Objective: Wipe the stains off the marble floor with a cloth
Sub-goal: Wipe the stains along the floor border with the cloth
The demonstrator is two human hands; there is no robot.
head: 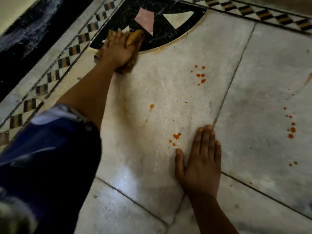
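With the left hand [116, 51] clutching the stained cloth [133, 39] and the right hand [199, 166] flat on the floor [253, 81], wiping could smear the orange spots [200, 76].

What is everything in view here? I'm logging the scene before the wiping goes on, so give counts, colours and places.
cloth: one, yellow-brown, bunched under the left hand at the edge of the black inlay, top centre.
stains: several clusters of orange-red drops; upper centre, mid slab, beside the right thumb, and on the slab at right.
marble floor: pale grey-white slabs with dark joints, a yellowish smear across the left-centre slab.
black inlay: one curved panel with pink and cream pieces, top centre.
checkered border: black, tan and white strips along the left and top.
blue garment: one, lower left.
left hand: grips the cloth on the floor.
right hand: flat on the floor, fingers straight, lower centre.
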